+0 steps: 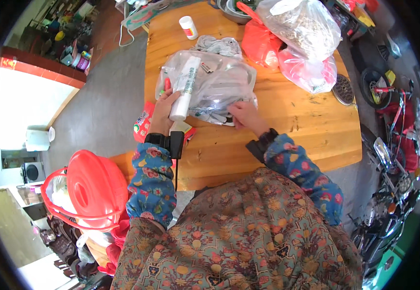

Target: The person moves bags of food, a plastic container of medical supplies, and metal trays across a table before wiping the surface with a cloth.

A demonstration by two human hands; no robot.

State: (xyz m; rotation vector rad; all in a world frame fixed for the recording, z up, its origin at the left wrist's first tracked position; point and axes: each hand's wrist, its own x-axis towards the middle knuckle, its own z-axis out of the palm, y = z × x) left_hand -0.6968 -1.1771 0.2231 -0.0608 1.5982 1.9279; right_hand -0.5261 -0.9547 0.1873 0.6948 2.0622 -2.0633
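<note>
My left hand [163,112] is closed round the lower part of a white roll of plastic bags [187,89] with green print, which is tilted over the table. Under and beside the roll lies a clear plastic bag [222,87] spread flat, with several small things inside it or beneath it. My right hand [246,116] is at the near right corner of this clear bag, its fingers bent and pressed together on the plastic. A red packet [144,122] lies beside my left wrist at the table's left edge. Behind the clear bag is a crumpled grey cloth [218,46].
A white bottle [188,27] stands at the far left of the wooden table [287,125]. Full plastic bags, one red [261,46] and one clear [302,26], sit at the far right by a round dark trivet [343,90]. A red lidded basket [91,188] is at my left.
</note>
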